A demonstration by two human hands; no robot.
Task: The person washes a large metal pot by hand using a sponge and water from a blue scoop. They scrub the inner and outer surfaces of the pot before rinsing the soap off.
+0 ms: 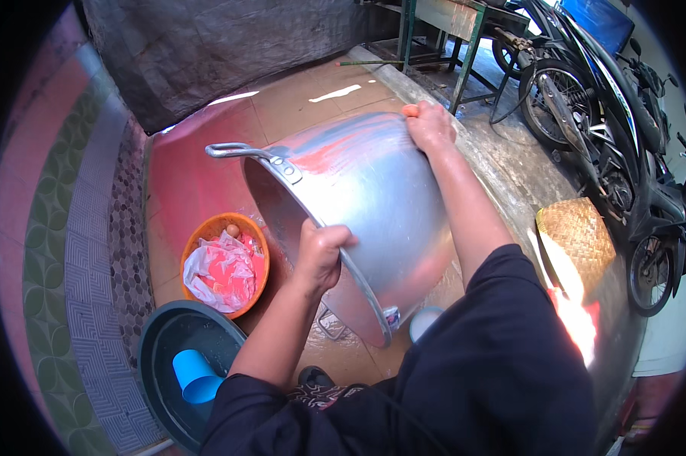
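Note:
A large metal cooking pot (365,188) lies tilted on its side on the wet tiled floor, its mouth facing lower left. My left hand (322,253) grips its rim, the thumb outside and the fingers towards the inside. At the upper right, my right hand (431,125) presses an orange scrubbing pad or sponge (410,110) against the pot near its base. Reddish streaks run over the metal. One riveted loop handle (237,150) stands out at the upper left; another (331,325) shows under the rim. The pot's far underside is hidden.
An orange basin (266,268) holds plastic bags in pink liquid. Beside it, a dark tub (144,342) of water holds a blue plastic dipper (194,376). A woven basket (576,239) and motorcycles (599,137) are at right, beyond a raised concrete edge. A metal-legged table (468,68) stands at top.

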